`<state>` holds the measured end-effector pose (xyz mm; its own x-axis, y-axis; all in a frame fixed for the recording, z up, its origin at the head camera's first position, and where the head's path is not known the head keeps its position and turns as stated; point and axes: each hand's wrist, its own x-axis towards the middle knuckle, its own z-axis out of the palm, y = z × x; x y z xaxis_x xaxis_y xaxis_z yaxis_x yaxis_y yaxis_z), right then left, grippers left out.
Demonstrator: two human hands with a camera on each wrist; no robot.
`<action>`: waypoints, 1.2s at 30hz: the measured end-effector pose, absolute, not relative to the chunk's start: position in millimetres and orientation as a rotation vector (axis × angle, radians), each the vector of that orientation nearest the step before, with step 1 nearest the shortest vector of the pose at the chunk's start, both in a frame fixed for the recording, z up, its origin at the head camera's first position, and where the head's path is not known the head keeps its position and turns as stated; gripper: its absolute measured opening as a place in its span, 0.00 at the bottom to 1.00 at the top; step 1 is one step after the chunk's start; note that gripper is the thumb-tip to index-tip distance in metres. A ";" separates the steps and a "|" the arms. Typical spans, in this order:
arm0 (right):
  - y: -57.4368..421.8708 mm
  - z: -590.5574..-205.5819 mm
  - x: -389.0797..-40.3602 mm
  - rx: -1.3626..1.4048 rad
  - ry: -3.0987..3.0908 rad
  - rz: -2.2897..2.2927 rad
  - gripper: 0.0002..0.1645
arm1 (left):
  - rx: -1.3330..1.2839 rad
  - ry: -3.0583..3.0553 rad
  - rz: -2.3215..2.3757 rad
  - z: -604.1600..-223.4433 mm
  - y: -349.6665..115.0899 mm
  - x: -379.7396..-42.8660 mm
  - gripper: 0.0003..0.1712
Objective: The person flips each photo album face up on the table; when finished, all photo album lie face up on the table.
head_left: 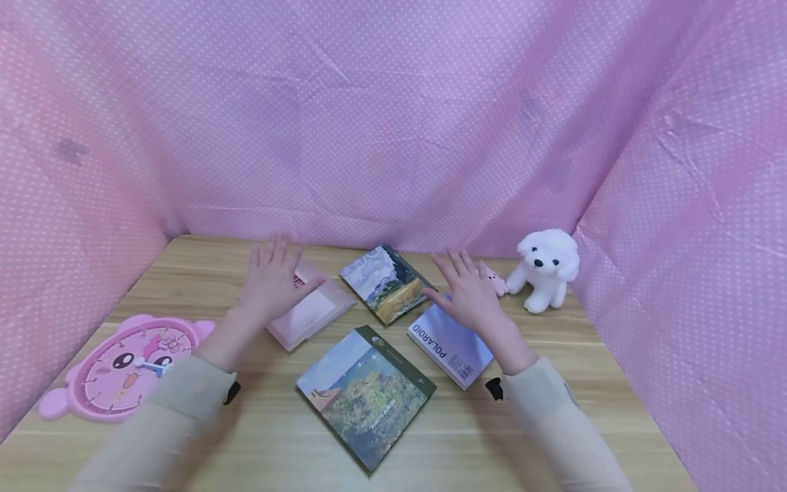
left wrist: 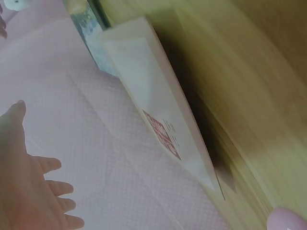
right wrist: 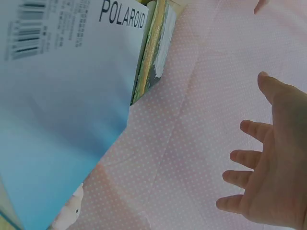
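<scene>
My left hand [head_left: 270, 283], fingers spread, hovers over a pale pink album [head_left: 313, 311] with red lettering and a white panel. My right hand [head_left: 468, 290] is spread above a blue-lilac album marked POLAROID [head_left: 451, 345] and covers part of it. Both wrist views show the hands apart from the albums, holding nothing. Between the hands, toward the back, lies an album with a painted landscape cover [head_left: 387, 281]. Nearest the front is a larger album reading PHOTO ALBUM [head_left: 369, 396], with a garden painting and a dark green spine.
A pink cartoon-faced clock [head_left: 132, 369] lies at the left, by my left forearm. At the back right sits a white plush dog [head_left: 544, 270], with a small pink toy [head_left: 494, 280] beside it. Pink dotted cloth [head_left: 381, 123] encloses the wooden table [head_left: 264, 437] behind and at the sides.
</scene>
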<state>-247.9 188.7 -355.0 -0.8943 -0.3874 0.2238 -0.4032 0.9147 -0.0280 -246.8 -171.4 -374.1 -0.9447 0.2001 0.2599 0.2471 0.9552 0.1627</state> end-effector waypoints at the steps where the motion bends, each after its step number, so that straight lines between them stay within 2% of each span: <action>1: 187.0 -354.0 -249.5 0.604 -2.863 0.103 0.43 | -0.332 -2.867 -0.279 -373.7 -172.9 -248.0 0.51; 10: 163.4 -346.0 -264.0 0.700 -2.852 0.116 0.44 | -0.341 -2.908 -0.310 -371.8 -186.0 -256.8 0.52; 27: 97.8 -355.5 -299.1 1.119 -2.821 0.147 0.42 | -0.359 -2.914 -0.295 -396.3 -211.6 -279.4 0.53; 36: 74.7 -380.6 -320.5 1.341 -2.928 0.524 0.45 | -0.377 -2.913 -0.404 -412.4 -217.8 -290.5 0.54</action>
